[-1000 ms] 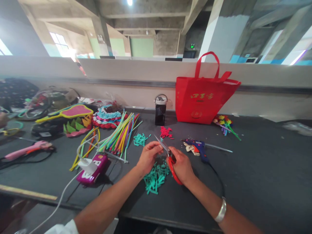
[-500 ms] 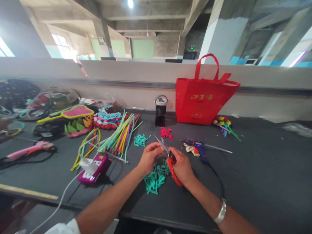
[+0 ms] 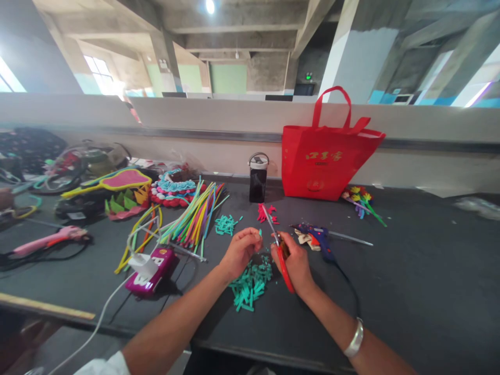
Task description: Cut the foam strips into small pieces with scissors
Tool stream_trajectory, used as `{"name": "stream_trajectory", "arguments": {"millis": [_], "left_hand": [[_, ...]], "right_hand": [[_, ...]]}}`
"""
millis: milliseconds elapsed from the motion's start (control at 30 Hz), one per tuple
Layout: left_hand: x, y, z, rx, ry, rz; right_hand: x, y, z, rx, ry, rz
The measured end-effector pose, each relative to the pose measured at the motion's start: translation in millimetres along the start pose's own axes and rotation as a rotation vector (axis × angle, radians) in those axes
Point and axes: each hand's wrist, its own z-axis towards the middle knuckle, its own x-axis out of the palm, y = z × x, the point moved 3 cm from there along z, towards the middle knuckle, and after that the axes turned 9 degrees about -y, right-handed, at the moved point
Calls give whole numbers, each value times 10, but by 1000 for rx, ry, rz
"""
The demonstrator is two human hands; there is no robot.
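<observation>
Between the thumb and fingertips of my left hand [image 3: 241,251] is a small teal piece [image 3: 260,233], its tip poking upward. My right hand [image 3: 296,263] is closed around the red handles of a pair of scissors [image 3: 284,265], whose blades point up and away and look nearly together. A gap separates the blades from the teal piece. Below my hands lies a pile of cut teal strips [image 3: 250,289] with tiny scraps at its upper edge. Farther back are a heap of small teal pieces [image 3: 225,224] and a heap of red pieces [image 3: 266,212], partly behind the blades.
Colourful pipe-cleaner-like sticks [image 3: 197,213] and a purple power strip [image 3: 152,271] with a white plug lie left. A blue glue gun [image 3: 321,240] with a cord lies right. Behind stand a black bottle [image 3: 258,179] and a red bag [image 3: 330,161]. A pink glue gun [image 3: 50,240] is far left.
The scissors have moved right, away from my left hand, and their blades now point more steeply upward and look closer together. My left hand has barely shifted; the teal piece now shows.
</observation>
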Motion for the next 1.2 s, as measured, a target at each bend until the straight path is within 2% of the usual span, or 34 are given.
{"name": "stream_trajectory", "arguments": {"millis": [133,267,467,567,633,767,967,1067,1200], "left_hand": [[54,9,-12,-85,64,-10],[66,67,-24,-185,106,38],[53,123,-41,-244,167,113],[41,137,-36,-253,157,163],[27,124,-20,-204,122,213],[-6,36,14,56,18,391],[45,-25,-14,317,52,676],[65,-22,-28,338,47,741],[39,21,-17,170,10,549]], "right_hand": [[-39,-9,53,100,-16,276],[-18,21,49,141,51,489],[-15,71,17,142,66,515],[-27,79,25,137,56,524],[-40,75,43,141,38,519],[-72,54,93,192,-5,511],[-67,32,119,174,-18,444],[-61,41,109,140,-26,357],[-71,59,84,99,-28,287]]}}
